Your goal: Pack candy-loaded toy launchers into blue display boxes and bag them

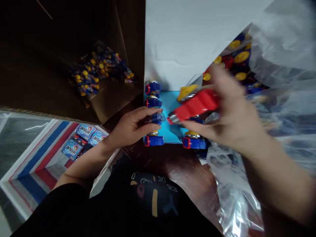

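My left hand point(138, 124) is closed around a small clear-ended tube point(158, 118) above the light blue tray point(170, 135). Over the tray's right half, my right hand point(237, 108), blurred by motion, grips a red plastic toy point(197, 104) with a silvery tip. A yellow round part point(188, 92) shows beside that toy; I cannot tell whether it belongs to it. Blue toys with red ends stand along the tray's left side, one a blue toy point(154, 141) near the front corner. Another blue toy point(194, 143) sits at the front right.
A deep cardboard box point(111, 102) on the left holds many small yellow-capped tubes point(95, 70). White card point(177, 36) rises behind the tray. Clear plastic bags point(234, 184) lie right, near more toys point(240, 57). A striped bag point(44, 164) contains blue packets point(71, 148).
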`<act>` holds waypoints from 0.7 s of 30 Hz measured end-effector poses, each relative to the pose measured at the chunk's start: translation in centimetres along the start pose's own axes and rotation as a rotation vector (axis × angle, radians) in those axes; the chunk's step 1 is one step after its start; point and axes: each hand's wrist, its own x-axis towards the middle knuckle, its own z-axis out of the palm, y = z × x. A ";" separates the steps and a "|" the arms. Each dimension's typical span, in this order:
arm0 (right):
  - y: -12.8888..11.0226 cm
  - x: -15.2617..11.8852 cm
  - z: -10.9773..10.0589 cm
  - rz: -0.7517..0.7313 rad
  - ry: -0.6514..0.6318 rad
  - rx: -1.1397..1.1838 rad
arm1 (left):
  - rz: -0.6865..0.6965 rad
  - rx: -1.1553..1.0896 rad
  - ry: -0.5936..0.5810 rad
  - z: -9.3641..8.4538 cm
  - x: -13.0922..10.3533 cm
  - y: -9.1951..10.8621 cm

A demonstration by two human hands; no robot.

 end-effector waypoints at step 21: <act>-5.1 -0.9 0.3 0.224 -0.049 -0.238 | 0.032 -0.018 0.012 -0.2 -0.2 1.4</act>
